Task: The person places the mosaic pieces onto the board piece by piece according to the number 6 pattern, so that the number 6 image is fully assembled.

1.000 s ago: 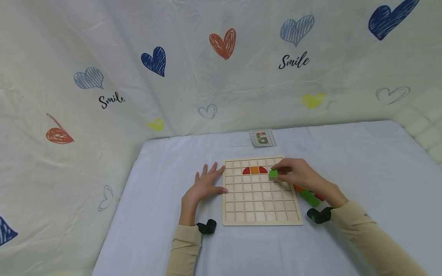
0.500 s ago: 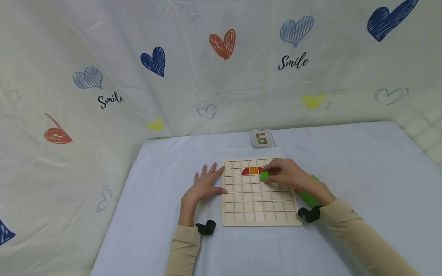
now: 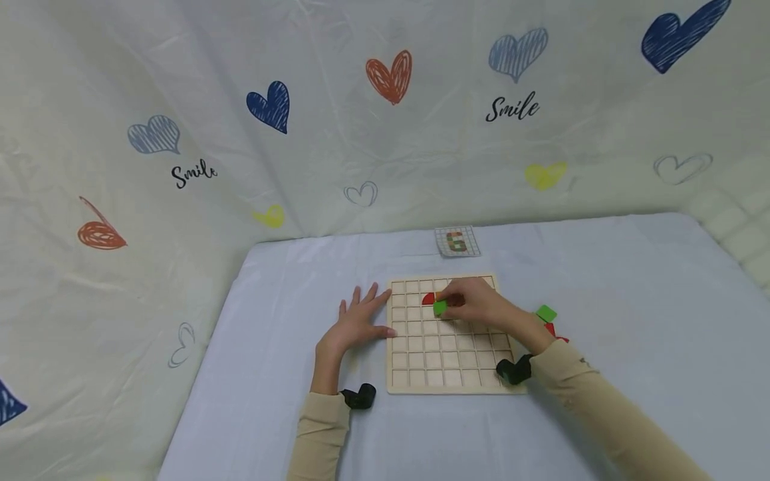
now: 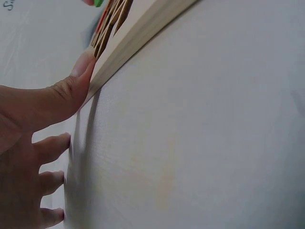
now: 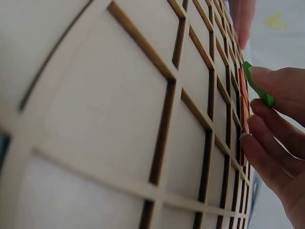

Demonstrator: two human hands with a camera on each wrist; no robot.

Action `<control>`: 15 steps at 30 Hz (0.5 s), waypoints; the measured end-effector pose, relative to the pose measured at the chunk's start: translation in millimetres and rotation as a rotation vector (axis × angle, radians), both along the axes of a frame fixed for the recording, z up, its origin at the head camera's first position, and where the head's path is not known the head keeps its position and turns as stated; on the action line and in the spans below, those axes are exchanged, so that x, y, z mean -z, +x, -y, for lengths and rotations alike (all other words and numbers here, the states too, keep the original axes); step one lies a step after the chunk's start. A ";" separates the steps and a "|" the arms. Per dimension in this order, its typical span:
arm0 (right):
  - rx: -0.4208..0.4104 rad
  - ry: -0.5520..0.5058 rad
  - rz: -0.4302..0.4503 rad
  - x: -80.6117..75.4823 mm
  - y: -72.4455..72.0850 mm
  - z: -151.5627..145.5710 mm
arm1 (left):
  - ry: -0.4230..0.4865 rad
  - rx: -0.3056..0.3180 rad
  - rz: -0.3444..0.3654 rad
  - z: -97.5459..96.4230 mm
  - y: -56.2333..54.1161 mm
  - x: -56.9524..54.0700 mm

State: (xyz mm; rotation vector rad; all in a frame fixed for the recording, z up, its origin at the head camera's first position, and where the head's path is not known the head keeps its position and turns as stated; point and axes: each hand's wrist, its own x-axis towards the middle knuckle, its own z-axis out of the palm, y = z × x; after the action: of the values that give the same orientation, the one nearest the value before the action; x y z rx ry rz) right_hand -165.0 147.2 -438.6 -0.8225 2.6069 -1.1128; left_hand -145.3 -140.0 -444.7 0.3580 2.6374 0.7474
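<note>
Green tile (image 3: 440, 308) | pinched by right hand (image 3: 481, 307), at its left side | over the far half of the grid board (image 3: 433, 378), just right and near of the red piece (image 3: 428, 298) | long axis unclear | left hand (image 3: 353, 325) farther off, fingers spread, thumb at board's left edge

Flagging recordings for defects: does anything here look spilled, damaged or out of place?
The left wrist view shows a faint yellowish patch on the white cloth near the board: possibly a stain, odd against the surrounding white. Nothing else stands out.
</note>
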 end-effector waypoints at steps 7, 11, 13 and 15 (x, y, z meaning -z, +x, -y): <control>-0.017 0.003 0.003 2.6 -0.8 11.4 | -0.015 0.005 0.006 -0.9 -1.2 1.5; -0.057 0.032 -0.049 4.6 -4.5 20.2 | -0.018 -0.005 0.007 0.2 -1.3 0.6; -0.069 0.049 -0.069 5.8 -6.1 23.4 | -0.018 -0.008 0.010 0.6 -1.3 0.6; -0.072 0.067 -0.086 6.5 -6.8 25.4 | -0.012 -0.010 0.013 0.6 -1.6 1.4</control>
State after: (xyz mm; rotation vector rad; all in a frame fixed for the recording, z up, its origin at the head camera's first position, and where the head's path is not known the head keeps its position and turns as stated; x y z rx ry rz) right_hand -171.8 121.8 -445.1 -0.9614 2.6443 -0.9867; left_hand -146.9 -140.6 -446.1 0.3355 2.6318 0.7347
